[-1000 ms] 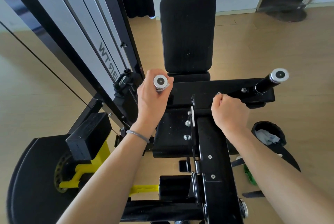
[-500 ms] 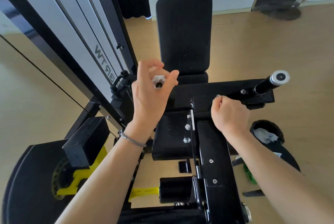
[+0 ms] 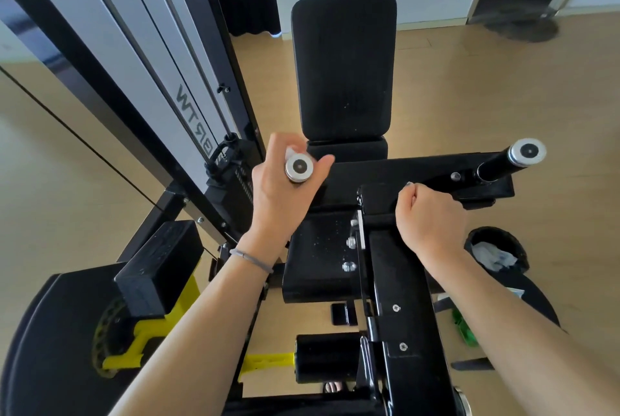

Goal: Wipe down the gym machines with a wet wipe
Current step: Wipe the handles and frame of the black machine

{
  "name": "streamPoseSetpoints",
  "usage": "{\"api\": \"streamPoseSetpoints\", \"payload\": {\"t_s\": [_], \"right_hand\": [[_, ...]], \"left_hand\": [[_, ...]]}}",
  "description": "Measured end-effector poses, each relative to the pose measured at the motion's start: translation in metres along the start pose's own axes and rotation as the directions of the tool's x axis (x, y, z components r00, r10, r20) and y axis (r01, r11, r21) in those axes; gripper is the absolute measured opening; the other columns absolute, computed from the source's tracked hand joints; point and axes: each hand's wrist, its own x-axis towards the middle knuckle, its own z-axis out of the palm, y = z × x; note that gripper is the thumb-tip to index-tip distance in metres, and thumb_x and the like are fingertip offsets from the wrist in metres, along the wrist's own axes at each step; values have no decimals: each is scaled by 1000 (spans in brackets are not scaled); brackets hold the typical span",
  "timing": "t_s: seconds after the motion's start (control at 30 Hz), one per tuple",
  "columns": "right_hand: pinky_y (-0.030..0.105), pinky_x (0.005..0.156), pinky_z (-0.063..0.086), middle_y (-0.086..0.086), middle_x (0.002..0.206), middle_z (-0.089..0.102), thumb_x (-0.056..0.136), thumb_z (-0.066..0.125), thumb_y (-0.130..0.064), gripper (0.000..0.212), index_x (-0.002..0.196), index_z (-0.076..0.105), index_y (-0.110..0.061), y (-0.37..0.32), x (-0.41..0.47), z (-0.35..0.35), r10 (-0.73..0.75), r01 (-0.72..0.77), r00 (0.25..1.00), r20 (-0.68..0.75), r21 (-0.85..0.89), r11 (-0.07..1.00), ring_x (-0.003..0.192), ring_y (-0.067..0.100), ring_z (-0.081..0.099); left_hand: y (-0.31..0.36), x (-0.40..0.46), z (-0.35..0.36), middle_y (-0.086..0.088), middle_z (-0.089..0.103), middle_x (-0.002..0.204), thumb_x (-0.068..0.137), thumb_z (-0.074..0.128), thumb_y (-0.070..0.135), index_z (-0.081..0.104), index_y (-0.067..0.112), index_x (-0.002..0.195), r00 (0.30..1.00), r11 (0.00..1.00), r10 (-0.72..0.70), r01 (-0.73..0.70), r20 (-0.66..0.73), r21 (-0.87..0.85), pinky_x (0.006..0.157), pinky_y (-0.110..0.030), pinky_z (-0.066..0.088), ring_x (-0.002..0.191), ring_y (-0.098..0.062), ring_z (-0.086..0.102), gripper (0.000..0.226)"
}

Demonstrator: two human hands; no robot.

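From the head camera, you look down over a black gym machine [image 3: 399, 298] that fills the middle of the frame. Your left hand [image 3: 285, 190] sits at centre left, its fingers and thumb curled round the left handle [image 3: 298, 168], whose round silver end cap faces you. A sliver of white shows between your fingers just above the cap; it may be the wet wipe [image 3: 291, 151], but it is too small to tell for sure. A thin grey band [image 3: 251, 259] circles your left wrist.

Your right hand [image 3: 431, 219] is at centre right, curled into a fist and resting on the machine's black frame; you cannot tell whether it holds anything. The two hands are well apart.

The right handle [image 3: 513, 160], with a matching silver cap, juts out at the right of the frame, untouched. The black padded backrest [image 3: 344, 63] stands at top centre. A grey weight-stack column [image 3: 134, 56] runs diagonally through the upper left. A yellow bracket [image 3: 147, 338] shows at lower left. At right, on the wooden floor [image 3: 503, 96], a black bin [image 3: 496, 251] holds crumpled white wipes.
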Motion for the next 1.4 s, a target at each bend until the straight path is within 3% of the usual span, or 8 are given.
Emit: {"api": "streamPoseSetpoints", "payload": {"t_s": [0.17,0.37,0.53,0.63,0.8,1.17,1.27,1.4], "right_hand": [[27,51,25,-1,52,47,106,33,-31,50,64,54,-15,-2,2,-1,23,-23,1000,20,0,1000,45,17,38],[20,48,18,0,52,50,106,36,-28,50,62,55,-15,-1,-2,-2,-22,22,999,-29,21,1000,42,6,33],[20,48,17,2,50,49,106,38,-26,50,59,52,-14,-2,-3,-5,-19,20,999,-34,33,999,41,9,32],[19,47,18,2,48,49,106,39,-25,51,57,50,-15,-1,-3,-5,-36,39,998,-52,46,998,39,9,33],[20,49,16,2,51,48,106,39,-25,49,60,53,-13,-2,-4,-6,-23,25,999,-49,35,999,42,8,29],[19,47,22,-3,47,42,106,38,-26,50,59,52,-15,1,-1,2,-42,44,998,-53,33,998,39,11,37],[19,47,22,-3,46,42,106,38,-26,50,59,52,-15,3,-1,2,-41,43,998,-48,38,998,39,11,37],[21,49,20,0,48,45,106,38,-26,50,60,53,-13,1,-1,0,-23,24,999,-26,31,999,40,12,36]], "left_hand": [[4,4,-1,11,62,70,83,83,23,52,9,103,999,999,32,-32,9,-4,65,-8,47,68,-6,63,39],[-59,-3,-11,14,66,99,91,73,33,52,28,110,950,976,-141,87,277,198,87,-32,55,93,-5,63,28],[-55,-17,-27,29,34,107,93,64,20,47,27,121,938,939,-135,18,320,344,109,-41,29,117,-5,25,34],[-52,-21,-30,29,36,106,92,53,9,43,39,115,912,936,-219,95,348,338,106,-40,28,116,-9,25,39],[-70,-11,-41,12,50,128,97,46,-3,66,20,123,959,953,-106,22,264,304,89,-1,35,115,-5,47,40],[-87,14,-42,-1,67,116,93,58,0,71,7,109,910,873,172,-318,377,369,96,-10,41,107,-12,60,22],[-96,11,-46,-1,67,116,97,49,16,71,7,100,889,804,247,-410,386,430,89,-28,51,109,-19,60,24],[-101,1,-46,1,64,113,94,60,8,71,6,96,977,853,104,-183,185,489,80,-34,55,101,-19,60,11]]}}
